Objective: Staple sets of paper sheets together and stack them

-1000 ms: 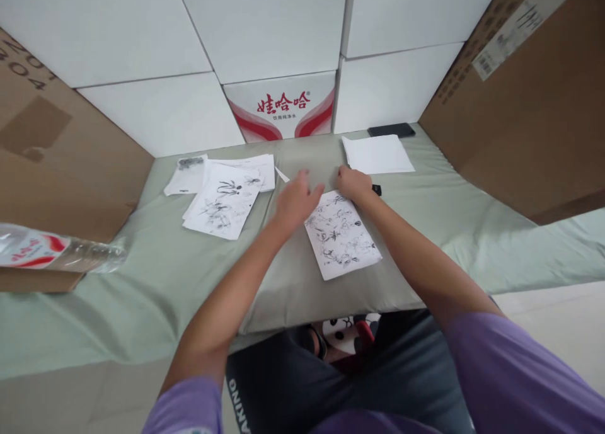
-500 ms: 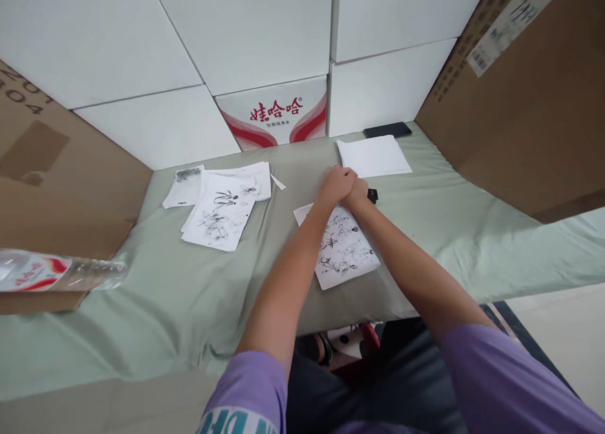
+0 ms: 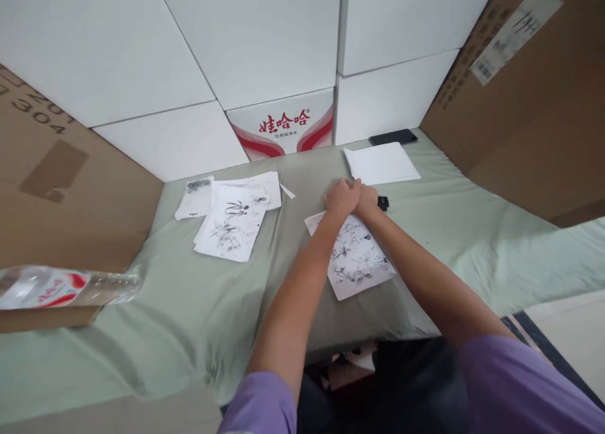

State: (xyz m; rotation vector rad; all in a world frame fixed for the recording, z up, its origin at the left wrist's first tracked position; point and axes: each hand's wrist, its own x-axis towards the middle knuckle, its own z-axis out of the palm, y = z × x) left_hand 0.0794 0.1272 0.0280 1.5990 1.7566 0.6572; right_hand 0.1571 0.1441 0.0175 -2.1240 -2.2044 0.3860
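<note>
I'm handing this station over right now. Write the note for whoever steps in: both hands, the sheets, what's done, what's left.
Left hand and right hand: pressed side by side at the top edge of the flower drawing sheet; whether they grip it is hidden.
Small black object: just right of the right hand, on the green cloth.
Done, as it lies: a pile of inked drawings at the left.
Left: a stack of blank white paper behind the hands, dark phone past it.
Plastic bottle lies at the far left.
</note>
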